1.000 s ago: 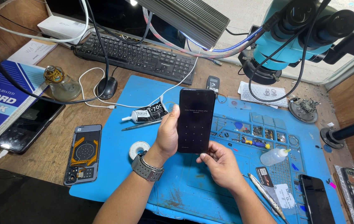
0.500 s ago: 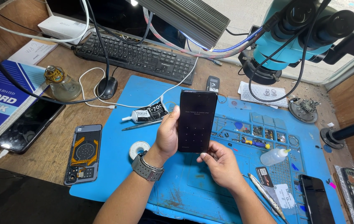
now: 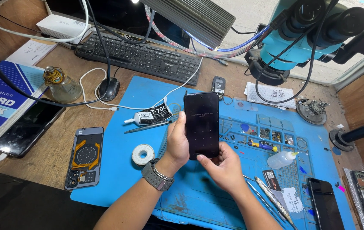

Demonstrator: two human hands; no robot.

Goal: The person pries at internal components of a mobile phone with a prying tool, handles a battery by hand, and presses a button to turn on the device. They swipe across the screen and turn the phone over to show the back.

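Barely any shift: phone [image 3: 202, 125] stays upright above the blue mat [image 3: 118, 170]. Left hand [image 3: 176, 142] fingers wrap its edge; right hand [image 3: 222, 166] cups the bottom, thumb by screen. Keep the grip steady, press lightly.

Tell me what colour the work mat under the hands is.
The rubber work mat is bright blue, seen best in the head view, the only one.
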